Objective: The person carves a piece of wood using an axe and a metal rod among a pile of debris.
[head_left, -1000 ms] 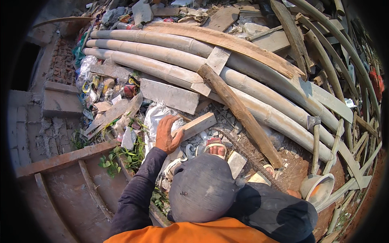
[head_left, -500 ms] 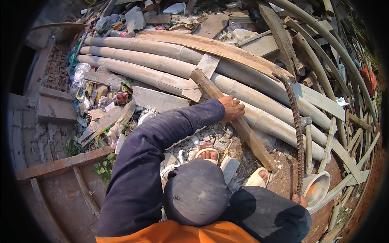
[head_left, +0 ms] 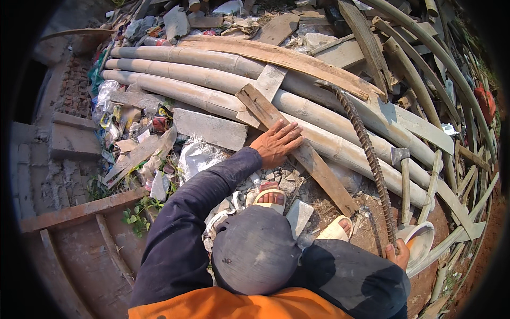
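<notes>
My left hand (head_left: 277, 142) lies on a narrow wooden plank (head_left: 328, 178), its fingers stretched out across the upper face and not wrapped round it. The plank slants from the bamboo poles (head_left: 212, 99) down to the ground by my right foot. At the lower right, my right hand (head_left: 397, 255) is closed round the lower end of a rusty ribbed steel bar (head_left: 366, 148). The bar rises over the poles, and its tip bends to the left. A hammer (head_left: 402, 159) stands head up against the poles, right of the bar.
A pale bucket (head_left: 417, 245) sits beside my right hand. Rubble and plastic waste (head_left: 141, 125) lie at the left, near a grey concrete block (head_left: 210, 129). Loose boards and bent poles (head_left: 419, 90) crowd the right side. A rusty panel (head_left: 79, 255) fills the lower left.
My left hand has loosened from round the plank and flattened on it, slightly left and nearer. The steel bar's top has swung left, its lower end still in my right hand.
</notes>
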{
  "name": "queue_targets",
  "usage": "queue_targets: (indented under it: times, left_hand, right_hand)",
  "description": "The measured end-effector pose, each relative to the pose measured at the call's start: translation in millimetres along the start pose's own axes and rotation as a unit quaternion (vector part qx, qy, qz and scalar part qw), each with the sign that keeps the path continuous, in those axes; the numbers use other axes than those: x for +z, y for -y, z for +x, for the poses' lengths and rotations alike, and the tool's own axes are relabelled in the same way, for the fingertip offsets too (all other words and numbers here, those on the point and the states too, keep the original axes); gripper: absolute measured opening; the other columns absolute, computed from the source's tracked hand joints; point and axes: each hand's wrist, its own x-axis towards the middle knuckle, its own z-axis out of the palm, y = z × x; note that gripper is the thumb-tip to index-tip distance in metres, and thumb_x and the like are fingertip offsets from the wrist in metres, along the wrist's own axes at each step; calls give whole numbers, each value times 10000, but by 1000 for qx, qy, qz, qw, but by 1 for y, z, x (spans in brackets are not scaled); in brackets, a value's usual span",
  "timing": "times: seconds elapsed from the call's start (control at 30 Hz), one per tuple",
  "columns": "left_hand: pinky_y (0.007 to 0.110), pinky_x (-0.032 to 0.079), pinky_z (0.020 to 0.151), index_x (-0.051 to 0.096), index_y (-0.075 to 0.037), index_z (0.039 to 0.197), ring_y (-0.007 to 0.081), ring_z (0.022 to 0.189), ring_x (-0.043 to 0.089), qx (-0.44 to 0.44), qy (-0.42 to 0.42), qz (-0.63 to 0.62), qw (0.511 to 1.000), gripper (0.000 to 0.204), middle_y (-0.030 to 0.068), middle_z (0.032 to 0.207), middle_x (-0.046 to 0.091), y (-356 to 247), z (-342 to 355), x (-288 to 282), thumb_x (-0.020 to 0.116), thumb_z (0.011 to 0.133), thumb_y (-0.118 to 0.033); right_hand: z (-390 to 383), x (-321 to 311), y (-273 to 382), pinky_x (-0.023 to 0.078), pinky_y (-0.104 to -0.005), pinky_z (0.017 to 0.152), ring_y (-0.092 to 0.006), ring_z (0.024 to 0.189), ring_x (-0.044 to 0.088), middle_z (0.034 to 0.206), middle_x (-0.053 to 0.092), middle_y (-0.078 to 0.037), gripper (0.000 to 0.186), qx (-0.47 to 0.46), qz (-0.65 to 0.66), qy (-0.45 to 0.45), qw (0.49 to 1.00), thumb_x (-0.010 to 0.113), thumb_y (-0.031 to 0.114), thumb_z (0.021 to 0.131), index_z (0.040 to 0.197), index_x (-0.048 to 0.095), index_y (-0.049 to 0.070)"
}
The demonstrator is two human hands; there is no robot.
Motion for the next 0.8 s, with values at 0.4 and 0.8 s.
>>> queue_targets:
  times: [0.4, 0.8]
  left_hand:
    - [487, 385, 1238, 439, -113, 1598, 370, 1517, 426, -400, 1, -151, 904, 963, 117, 1666, 434, -21, -172, 62, 907, 791, -351]
    - [475, 552, 1026, 550, -81, 1512, 395, 1151, 677, -170, -7, -330, 928, 820, 155, 1239, 671, -90, -85, -26, 877, 846, -429]
  right_hand:
    - [62, 30, 73, 334, -335, 583, -100, 638, 414, 668, 468, 30, 570, -31, 109, 78, 990, 690, 559, 1013, 814, 570, 39]
    - [21, -41, 77, 451, -417, 648, -208, 660, 575, 693, 604, -101, 503, -11, -132, 64, 989, 692, 486, 1034, 958, 661, -10]
